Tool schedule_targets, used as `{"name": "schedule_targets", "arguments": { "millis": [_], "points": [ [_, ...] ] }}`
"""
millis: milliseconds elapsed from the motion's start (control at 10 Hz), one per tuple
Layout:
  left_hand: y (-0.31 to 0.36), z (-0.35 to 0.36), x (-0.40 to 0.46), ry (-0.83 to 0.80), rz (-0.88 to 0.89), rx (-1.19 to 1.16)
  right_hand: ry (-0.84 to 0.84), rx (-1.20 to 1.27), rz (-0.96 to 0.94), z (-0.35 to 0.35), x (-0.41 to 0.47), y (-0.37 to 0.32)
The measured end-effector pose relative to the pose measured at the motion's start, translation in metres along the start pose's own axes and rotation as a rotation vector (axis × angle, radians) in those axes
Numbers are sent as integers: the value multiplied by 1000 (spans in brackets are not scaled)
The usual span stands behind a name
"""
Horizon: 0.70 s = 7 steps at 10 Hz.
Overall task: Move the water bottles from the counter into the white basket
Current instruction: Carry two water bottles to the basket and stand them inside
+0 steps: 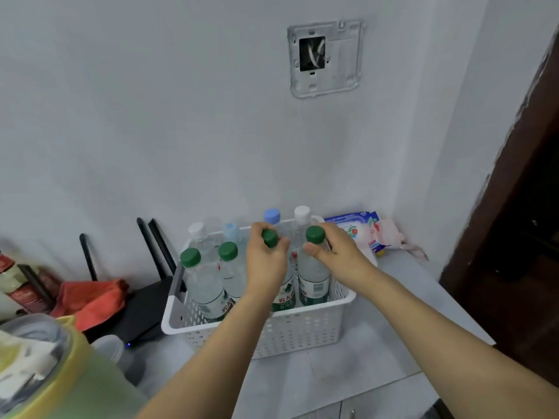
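While the white basket (302, 331) is standing on the grey counter (378, 352) against the wall, two green-capped bottles are being held by their necks, one in each hand, so that each can be steered upright into the row at the near side. The left hand (266, 267) is being kept closed around the neck of the left bottle (284, 294), with its green cap (269, 238) showing above the fingers. The right hand (335, 252) is being kept closed around the neck of the right bottle (313, 279), thumb in front, just below its cap (315, 234). Both bottles are being held inside the basket walls, side by side and nearly touching; whether their bases are already resting on the basket floor cannot be told.

Two more green-capped bottles (205, 282) are standing to the left in the same row, and a back row with white and blue caps (271, 215) is being hidden in part by the hands. No bottle is being seen loose on the bare counter, so the task is being judged close to done. A packet of wipes (360, 228) is lying behind the basket to the right, and a black router (142, 309) under a red cloth (93, 297) to the left.
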<state>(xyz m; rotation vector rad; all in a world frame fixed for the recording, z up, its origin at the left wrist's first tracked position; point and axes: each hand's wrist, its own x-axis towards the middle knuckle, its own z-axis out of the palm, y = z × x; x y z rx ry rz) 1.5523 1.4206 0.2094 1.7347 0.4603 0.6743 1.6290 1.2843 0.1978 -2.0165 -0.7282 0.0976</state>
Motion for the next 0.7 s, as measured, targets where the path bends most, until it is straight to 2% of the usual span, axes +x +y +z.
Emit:
{"name": "schedule_targets", "arguments": {
  "millis": [200, 400, 600, 700],
  "points": [
    [-6, 0, -1, -38, 24, 47, -15, 40, -3, 1, -1, 5],
    [-3, 1, -3, -53, 4, 77, -36, -20, -8, 2, -1, 2],
    [15, -5, -11, -68, -51, 158, -80, 55, 29, -3, -15, -18],
    [39, -14, -16, -34, -8, 192, -64, 27, 85, -6, -25, -32]
  ]
}}
